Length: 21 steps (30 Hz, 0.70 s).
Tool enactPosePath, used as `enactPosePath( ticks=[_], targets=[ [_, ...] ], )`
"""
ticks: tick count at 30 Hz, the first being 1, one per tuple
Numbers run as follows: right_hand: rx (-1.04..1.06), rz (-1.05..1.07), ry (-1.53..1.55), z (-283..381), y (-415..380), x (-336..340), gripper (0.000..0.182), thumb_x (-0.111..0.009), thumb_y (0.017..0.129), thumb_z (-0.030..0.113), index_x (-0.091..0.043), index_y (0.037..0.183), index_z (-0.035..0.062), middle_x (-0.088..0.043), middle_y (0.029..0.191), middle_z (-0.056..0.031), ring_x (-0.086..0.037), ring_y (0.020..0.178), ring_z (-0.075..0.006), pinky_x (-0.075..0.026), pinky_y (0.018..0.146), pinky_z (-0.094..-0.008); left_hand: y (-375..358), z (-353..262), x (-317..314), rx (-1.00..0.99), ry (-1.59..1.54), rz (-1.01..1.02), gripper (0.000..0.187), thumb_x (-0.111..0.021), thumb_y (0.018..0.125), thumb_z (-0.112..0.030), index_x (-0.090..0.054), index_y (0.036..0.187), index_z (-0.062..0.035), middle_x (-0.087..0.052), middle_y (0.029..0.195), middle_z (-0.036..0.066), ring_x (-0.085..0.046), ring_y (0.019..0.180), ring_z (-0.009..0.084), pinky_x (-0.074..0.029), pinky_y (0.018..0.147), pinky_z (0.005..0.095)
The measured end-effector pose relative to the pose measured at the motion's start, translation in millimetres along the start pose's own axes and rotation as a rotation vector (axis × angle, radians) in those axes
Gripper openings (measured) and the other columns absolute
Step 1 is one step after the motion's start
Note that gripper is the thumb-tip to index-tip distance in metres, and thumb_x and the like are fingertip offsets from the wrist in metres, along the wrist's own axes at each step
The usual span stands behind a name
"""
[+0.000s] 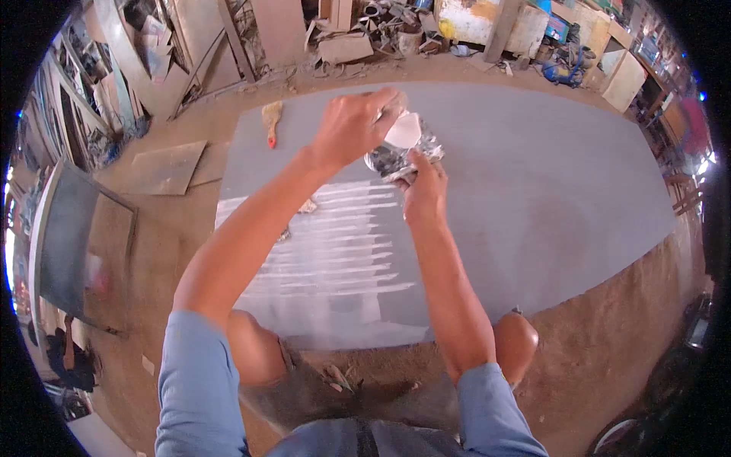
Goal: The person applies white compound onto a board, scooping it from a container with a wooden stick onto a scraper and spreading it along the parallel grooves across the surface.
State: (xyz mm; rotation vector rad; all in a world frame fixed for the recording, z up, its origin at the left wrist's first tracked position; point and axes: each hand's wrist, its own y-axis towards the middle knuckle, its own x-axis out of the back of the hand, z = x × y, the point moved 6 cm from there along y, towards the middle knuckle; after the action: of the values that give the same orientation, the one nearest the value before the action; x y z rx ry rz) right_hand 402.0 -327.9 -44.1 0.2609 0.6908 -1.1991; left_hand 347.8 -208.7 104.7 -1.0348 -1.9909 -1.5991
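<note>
Above a large grey board [533,175], both hands meet at a crumpled silvery container [388,161] with a smooth white substance [405,131] at its mouth. My left hand [354,126] is closed at its upper left, around something pale and see-through whose shape is unclear. From below, my right hand [426,186] grips the container with the thumb on its near side. White streaks [327,259] run across the board's near left part. A brush [272,122] with a red-tipped handle lies on the board's far left. My left forearm partly hides small pale lumps [307,206].
A flat brown panel [167,167] lies on the floor at the left, beyond a framed panel [68,236]. Scrap and debris [396,30] line the far side, with a blue machine [563,72] at the far right. My knees are at the board's near edge.
</note>
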Motion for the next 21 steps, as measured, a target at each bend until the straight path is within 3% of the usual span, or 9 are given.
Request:
enactPosePath(
  ticks=[3,5,9,11,14,15,17,19,21],
  targets=[
    [-0.02,0.02,0.076,5.0,-8.1,12.5,0.042,-0.062,0.093,0.013,-0.053,0.132,-0.0019,-0.061,0.123,-0.0146,-0.063,0.107,-0.027,-0.055,0.084,-0.0458,2.9,10.6,-12.7,0.031,-0.068,-0.026,0.033,-0.069,0.09,-0.027,-0.071,0.116,-0.0065,-0.071,0.1,0.022,-0.069,0.089,0.0427,-0.056,0.076,0.0474],
    [-0.037,0.039,0.092,7.5,-9.9,26.2,0.049,-0.062,0.093,0.014,-0.047,0.138,-0.0021,-0.057,0.131,-0.0157,-0.06,0.115,-0.0278,-0.053,0.09,-0.0466,2.0,29.5,-36.3,0.225,-0.09,0.093,0.039,-0.067,0.091,-0.031,-0.069,0.12,-0.0049,-0.07,0.102,0.026,-0.068,0.094,0.0436,-0.055,0.082,0.0483],
    [-0.056,0.059,0.101,16.1,-20.9,62.3,0.05,-0.059,0.094,0.013,-0.045,0.139,-0.0024,-0.057,0.131,-0.0146,-0.059,0.118,-0.0274,-0.051,0.095,-0.0443,-12.4,72.3,-72.8,0.386,-0.098,0.196,0.048,-0.064,0.093,-0.036,-0.064,0.131,-0.0068,-0.068,0.111,0.028,-0.065,0.104,0.0435,-0.053,0.09,0.0462],
    [-0.119,-0.019,0.034,20.9,-31.1,76.7,0.049,-0.057,0.094,0.011,-0.046,0.14,-0.0031,-0.058,0.131,-0.0136,-0.058,0.119,-0.0269,-0.049,0.097,-0.0419,-29.7,83.4,-65.1,0.412,0.003,-0.163,0.046,-0.058,0.097,-0.041,-0.065,0.127,-0.0072,-0.073,0.096,0.019,-0.071,0.09,0.0368,-0.054,0.078,0.0489],
    [-0.025,-0.057,-0.269,33.1,-44.9,85.0,0.044,-0.056,0.096,0.012,-0.05,0.137,-0.0043,-0.06,0.126,-0.0132,-0.058,0.119,-0.0261,-0.049,0.097,-0.04,-57.9,81.3,-27.9,0.365,-0.364,-0.345,0.048,-0.059,0.099,-0.042,-0.064,0.13,-0.0054,-0.073,0.101,0.019,-0.072,0.09,0.0315,-0.054,0.078,0.043],
    [0.016,-0.038,-0.604,38.5,-45.7,78.5,0.042,-0.056,0.095,0.01,-0.053,0.136,-0.0014,-0.062,0.126,-0.0134,-0.058,0.119,-0.0281,-0.049,0.098,-0.0403,-65.8,67.7,-5.1,0.377,-0.375,-0.346,0.048,-0.059,0.099,-0.042,-0.064,0.13,-0.0054,-0.073,0.101,0.019,-0.072,0.09,0.0315,-0.054,0.078,0.043],
    [0.052,-0.008,-0.952,32.2,-44.0,71.2,0.041,-0.056,0.095,0.008,-0.056,0.135,0.0015,-0.063,0.126,-0.0135,-0.058,0.12,-0.0302,-0.048,0.099,-0.0406,-85.9,17.0,45.8,0.423,-0.537,-0.123,0.044,-0.063,0.098,-0.037,-0.064,0.129,-0.0058,-0.072,0.103,0.021,-0.072,0.094,0.0305,-0.055,0.079,0.0392],
    [0.686,0.382,-1.669,12.1,-47.5,39.5,0.043,-0.054,0.093,0.005,-0.059,0.135,0.009,-0.065,0.129,-0.0138,-0.058,0.122,-0.0347,-0.045,0.102,-0.0427,-107.4,-24.3,67.6,0.638,-0.502,0.285,0.054,-0.066,0.096,-0.036,-0.057,0.14,-0.0065,-0.07,0.119,0.02,-0.069,0.106,0.0236,-0.053,0.091,0.0357],
    [0.64,0.462,-1.932,-17.1,-39.1,32.1,0.049,-0.053,0.091,0.004,-0.058,0.138,0.0154,-0.059,0.14,-0.0109,-0.053,0.129,-0.0367,-0.039,0.107,-0.0494,-140.4,-67.2,57.8,0.112,-0.581,0.078,0.052,-0.069,0.093,-0.036,-0.062,0.134,-0.0067,-0.072,0.109,0.018,-0.072,0.096,0.0288,-0.055,0.084,0.0379]
  ],
)
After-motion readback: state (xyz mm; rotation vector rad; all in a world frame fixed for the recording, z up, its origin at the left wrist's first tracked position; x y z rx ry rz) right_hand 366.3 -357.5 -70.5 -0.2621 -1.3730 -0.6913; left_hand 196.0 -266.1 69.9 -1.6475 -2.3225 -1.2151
